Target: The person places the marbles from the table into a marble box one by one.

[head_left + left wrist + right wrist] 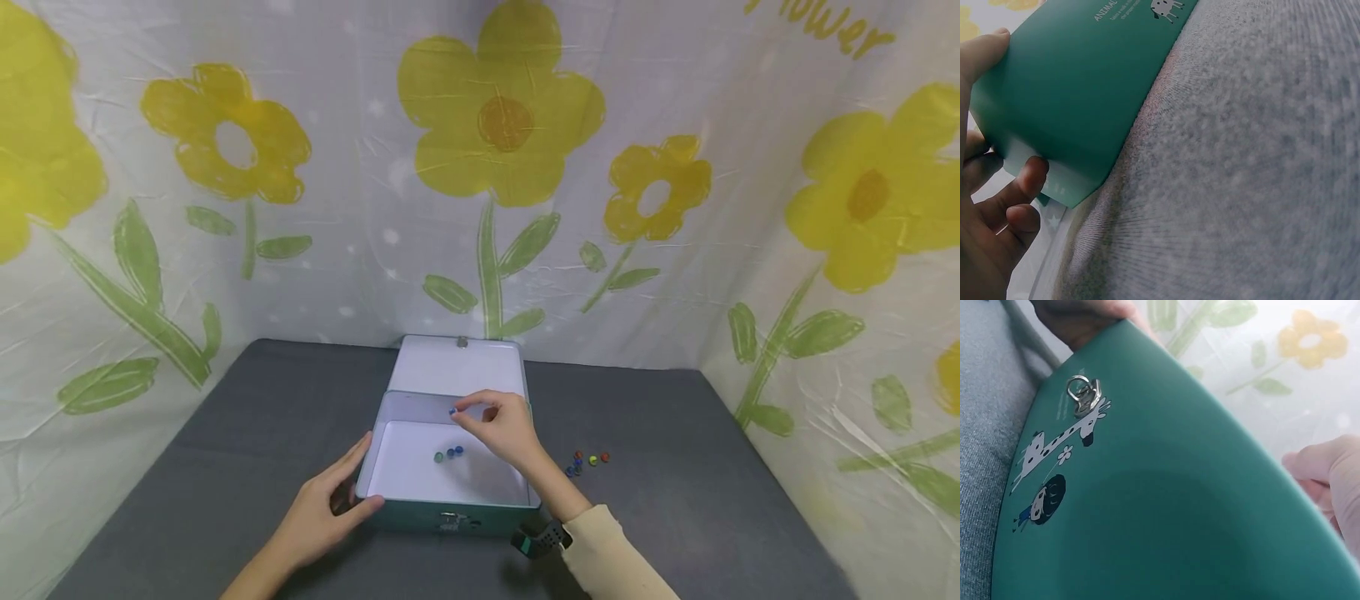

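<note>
A green tin box (420, 515) with a white inside stands on the dark cloth, its lid (457, 364) folded back. My right hand (504, 429) is over the box's inside, pinching a small blue marble (452, 411) between thumb and index finger. Below it, a green marble (438, 457) and two blue marbles (459, 450) lie on the box floor. My left hand (318, 510) grips the front left corner of the box, thumb at the front rim and fingers along the left side. In the right wrist view, the box front (1166, 487) hides part of the right hand.
Several loose marbles, red, blue and yellow, lie on the cloth right of the box, among them a yellow marble (593, 460) and a red marble (605, 457). A metal latch (1085, 397) sits on the box front. A flower-printed curtain (352, 250) hangs behind the table (675, 517).
</note>
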Tool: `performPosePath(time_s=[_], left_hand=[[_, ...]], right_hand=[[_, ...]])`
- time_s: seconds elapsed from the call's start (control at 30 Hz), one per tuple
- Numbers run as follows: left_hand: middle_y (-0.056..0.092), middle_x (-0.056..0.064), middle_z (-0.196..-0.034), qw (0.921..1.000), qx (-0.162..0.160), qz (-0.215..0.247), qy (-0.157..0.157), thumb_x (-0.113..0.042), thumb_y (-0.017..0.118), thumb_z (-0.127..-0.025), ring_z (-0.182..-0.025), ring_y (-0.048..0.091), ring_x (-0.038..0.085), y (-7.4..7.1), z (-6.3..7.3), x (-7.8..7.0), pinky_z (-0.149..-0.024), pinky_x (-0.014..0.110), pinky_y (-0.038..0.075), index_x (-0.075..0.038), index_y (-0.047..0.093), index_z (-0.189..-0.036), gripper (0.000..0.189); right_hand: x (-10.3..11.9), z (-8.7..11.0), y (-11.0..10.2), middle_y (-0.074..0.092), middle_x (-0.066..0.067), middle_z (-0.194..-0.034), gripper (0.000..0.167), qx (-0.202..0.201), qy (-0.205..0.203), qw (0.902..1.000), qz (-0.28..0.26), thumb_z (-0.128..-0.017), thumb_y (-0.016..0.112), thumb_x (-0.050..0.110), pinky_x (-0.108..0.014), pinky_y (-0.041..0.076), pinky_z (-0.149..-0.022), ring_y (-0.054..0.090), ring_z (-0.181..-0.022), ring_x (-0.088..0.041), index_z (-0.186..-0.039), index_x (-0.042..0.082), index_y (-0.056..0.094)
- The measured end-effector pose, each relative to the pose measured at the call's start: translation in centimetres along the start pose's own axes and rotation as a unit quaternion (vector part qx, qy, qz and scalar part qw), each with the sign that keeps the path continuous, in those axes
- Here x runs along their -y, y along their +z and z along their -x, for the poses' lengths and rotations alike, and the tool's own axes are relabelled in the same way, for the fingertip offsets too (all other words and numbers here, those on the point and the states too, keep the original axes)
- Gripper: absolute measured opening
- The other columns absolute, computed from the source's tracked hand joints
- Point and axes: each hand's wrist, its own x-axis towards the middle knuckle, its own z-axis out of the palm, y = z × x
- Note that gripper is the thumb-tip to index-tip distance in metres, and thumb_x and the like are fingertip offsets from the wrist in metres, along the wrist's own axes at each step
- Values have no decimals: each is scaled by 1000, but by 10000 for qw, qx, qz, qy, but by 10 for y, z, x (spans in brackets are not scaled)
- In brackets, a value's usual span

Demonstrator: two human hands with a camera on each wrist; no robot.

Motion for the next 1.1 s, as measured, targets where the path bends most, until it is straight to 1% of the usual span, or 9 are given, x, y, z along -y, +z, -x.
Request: performPosePath(time_s=[0.07, 0.17, 0.3, 0.43, 0.53, 0.7, 0.87, 0.93, 1.1], left_hand=[[49, 21, -160, 10000, 0, -40, 14, -25, 87, -90, -79, 50, 2, 0, 0, 1, -61, 23, 45, -14, 47, -161, 82], [49, 21, -160, 10000, 11, -60, -6, -25, 86, -91, -74, 47, 1, 1, 0, 2, -60, 23, 44, -12, 47, -161, 82], [49, 20, -161, 9999, 38, -85, -81, -27, 86, -91, -71, 46, 1, 1, -1, 4, -60, 23, 44, -12, 46, -161, 82], [48, 18, -161, 9998, 58, -107, -141, -29, 86, -92, -73, 47, 2, 1, -1, 5, -60, 23, 44, -14, 46, -162, 82], [48, 18, -161, 9999, 48, -117, -117, -29, 86, -92, -76, 48, 1, 2, -1, 6, -61, 23, 44, -14, 46, -162, 82], [49, 18, -161, 9999, 35, -77, -56, -28, 86, -91, -71, 46, 1, 1, -1, 6, -59, 23, 44, -14, 46, -162, 83], [50, 17, -161, 9999, 28, -117, -109, -29, 86, -91, -77, 49, 1, 1, -2, 5, -60, 23, 44, -14, 47, -162, 82], [50, 17, -160, 9999, 31, -111, -121, -29, 86, -91, -77, 49, 1, 1, -2, 5, -60, 23, 45, -14, 47, -162, 82], [52, 17, -158, 9999, 34, -38, -108, -28, 86, -91, -72, 47, 1, 1, -1, 5, -59, 23, 44, -14, 47, -162, 82]], right_hand=[[-1, 0, 0, 55, 0, -48, 12, 6, 34, 10000, 38, -92, 84, 14, -23, 27, -42, 30, -39, 3, -103, 10, 85], [-1, 0, 0, 55, -1, -48, 15, 8, 83, 9999, 75, -92, 84, 14, -22, 27, -42, 30, -38, 4, -105, 8, 84], [0, 1, -1, 59, -3, -51, 19, -14, 117, 9999, 68, -92, 85, 15, -22, 28, -43, 30, -39, 4, -108, 6, 83], [4, 3, -5, 68, -2, -62, 18, -74, 106, 9999, -20, -92, 85, 17, -23, 30, -43, 33, -40, 3, -108, 8, 83], [5, 7, -10, 73, -2, -71, 17, -144, 51, 9998, -125, -92, 86, 17, -23, 31, -43, 35, -40, 2, -107, 9, 83], [0, 14, -22, 72, -4, -67, 16, -265, -59, 9996, -100, -91, 85, 16, -23, 29, -42, 34, -40, 4, -106, 9, 83], [-6, 24, -38, 69, -2, -64, 14, -434, -99, 9990, -29, -91, 85, 14, -23, 29, -41, 35, -40, 2, -104, 10, 84], [-9, 29, -44, 63, -2, -58, 13, -494, -61, 9987, 52, -91, 85, 13, -22, 30, -41, 35, -40, 2, -104, 11, 84], [-15, 41, -60, 56, -1, -54, 14, -682, 177, 9973, 209, -91, 85, 11, -21, 28, -43, 31, -41, 3, -105, 10, 83]])
